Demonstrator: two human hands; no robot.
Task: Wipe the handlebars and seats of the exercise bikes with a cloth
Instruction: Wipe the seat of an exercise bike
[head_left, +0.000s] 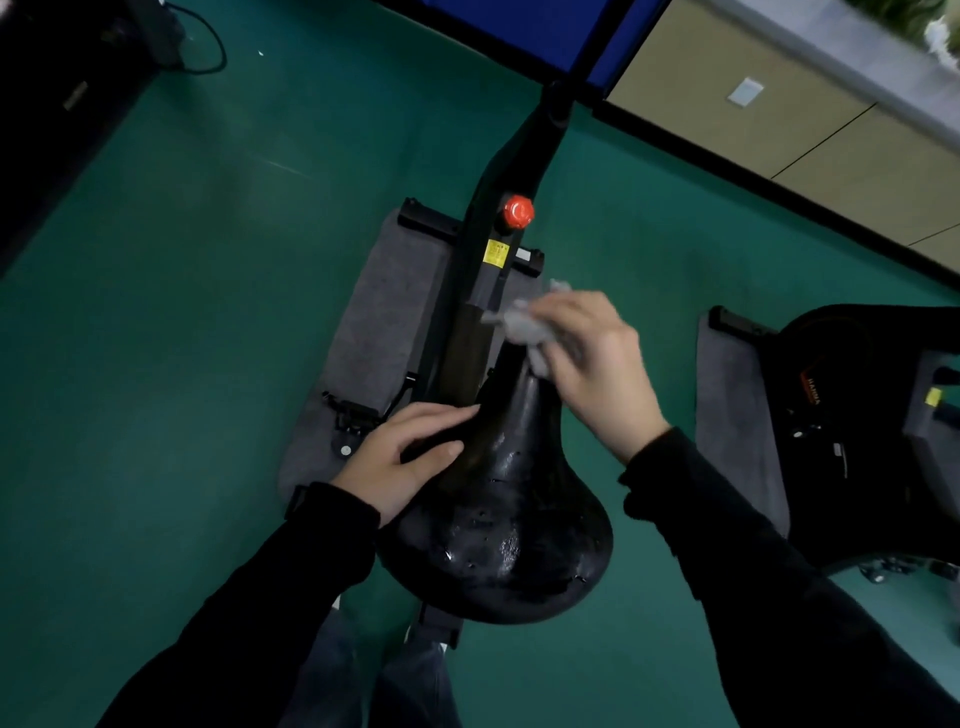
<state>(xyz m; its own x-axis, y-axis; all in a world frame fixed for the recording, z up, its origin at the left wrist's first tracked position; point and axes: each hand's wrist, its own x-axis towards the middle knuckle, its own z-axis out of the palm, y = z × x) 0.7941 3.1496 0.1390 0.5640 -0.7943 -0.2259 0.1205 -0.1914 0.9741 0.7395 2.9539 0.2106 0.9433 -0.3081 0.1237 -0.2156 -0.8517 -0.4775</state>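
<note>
A black, shiny bike seat (514, 525) fills the lower middle of the view, its narrow nose pointing away from me. My right hand (597, 364) is shut on a crumpled grey cloth (524, 325) and presses it against the nose of the seat. My left hand (410, 457) grips the seat's left edge, thumb on top and fingers wrapped around the side. The black bike frame (498, 208) runs forward from the seat and carries a red knob (518, 211) and a yellow label (495, 253). The handlebars are out of view.
The bike stands on a grey mat (384, 312) on green flooring (208, 312). A second black exercise bike (872, 415) on its own mat sits close at the right. Blue panels and beige cabinets (779, 104) line the far side. Dark equipment with a cable occupies the upper left.
</note>
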